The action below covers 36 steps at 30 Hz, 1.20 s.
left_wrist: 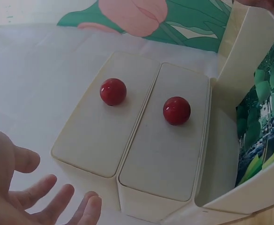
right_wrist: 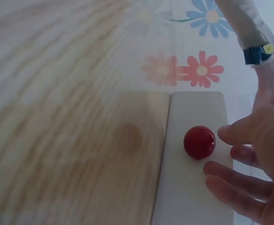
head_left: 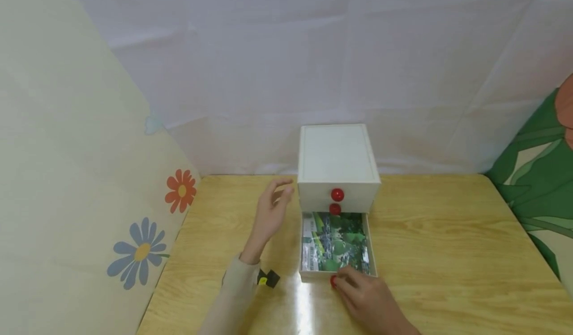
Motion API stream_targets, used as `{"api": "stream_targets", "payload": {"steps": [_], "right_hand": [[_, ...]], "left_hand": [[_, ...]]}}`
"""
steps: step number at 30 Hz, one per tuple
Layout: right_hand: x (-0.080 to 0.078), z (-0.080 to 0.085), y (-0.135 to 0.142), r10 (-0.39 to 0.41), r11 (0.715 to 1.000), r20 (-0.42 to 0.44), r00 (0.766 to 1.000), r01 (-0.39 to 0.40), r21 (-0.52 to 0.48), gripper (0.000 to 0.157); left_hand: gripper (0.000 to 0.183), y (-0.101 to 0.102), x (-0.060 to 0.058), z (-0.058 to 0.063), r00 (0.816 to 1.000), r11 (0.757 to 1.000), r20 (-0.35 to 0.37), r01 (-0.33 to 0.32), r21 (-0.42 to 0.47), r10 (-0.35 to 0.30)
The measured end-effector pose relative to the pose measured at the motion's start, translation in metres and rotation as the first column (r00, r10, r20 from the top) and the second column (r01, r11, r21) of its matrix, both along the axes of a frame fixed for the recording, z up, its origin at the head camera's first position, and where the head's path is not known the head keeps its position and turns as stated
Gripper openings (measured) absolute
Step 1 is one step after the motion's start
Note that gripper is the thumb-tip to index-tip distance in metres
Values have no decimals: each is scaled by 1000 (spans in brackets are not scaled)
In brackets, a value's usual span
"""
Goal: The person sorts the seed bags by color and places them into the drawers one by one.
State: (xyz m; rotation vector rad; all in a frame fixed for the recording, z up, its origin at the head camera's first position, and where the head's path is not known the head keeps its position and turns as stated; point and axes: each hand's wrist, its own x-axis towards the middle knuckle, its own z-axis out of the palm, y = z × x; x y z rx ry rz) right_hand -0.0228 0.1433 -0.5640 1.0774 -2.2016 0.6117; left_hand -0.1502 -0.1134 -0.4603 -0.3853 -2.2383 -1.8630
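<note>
A small white drawer cabinet (head_left: pixel 337 153) stands at the back of the table. Two upper drawers are closed, with red ball knobs (left_wrist: pixel 113 92) on their fronts. The bottom drawer (head_left: pixel 315 276) is pulled far out; a glossy green printed packet (head_left: pixel 342 243) lies in it. My right hand (head_left: pixel 369 295) is at that drawer's red knob (right_wrist: pixel 199 142), thumb and fingers spread around it, with a gap showing in the right wrist view. To the left of the cabinet, my left hand (head_left: pixel 270 213) hovers with loosely bent fingers, holding nothing.
The cabinet stands on a wood-grain table (head_left: pixel 447 235). Behind it hangs a white cloth (head_left: pixel 268 66), and a wall panel with printed flowers (head_left: pixel 142 252) rises on the left. A black strap with a yellow mark (head_left: pixel 270 278) shows by the left sleeve.
</note>
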Motion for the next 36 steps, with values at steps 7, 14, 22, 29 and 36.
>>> {"api": "stream_targets", "payload": {"steps": [7,14,22,29,36], "right_hand": [[0,-5,-2,19,995,-76,997,-11,98,52],[4,-6,-3,25,990,-31,999,-20,139,20],[5,-6,-2,27,987,15,1000,-29,156,29],[3,-8,-1,33,990,20,999,-36,135,24],[0,-9,-3,41,994,1,999,-41,101,20]], "left_hand": [[37,8,-9,4,995,999,-90,42,-5,-42],[36,14,-19,5,988,998,-138,66,-15,-67],[34,16,-30,-2,980,994,-186,55,-90,-71],[32,14,-35,-5,948,984,-308,29,-175,-83],[28,13,-38,-8,917,982,-392,3,-190,-79]]}}
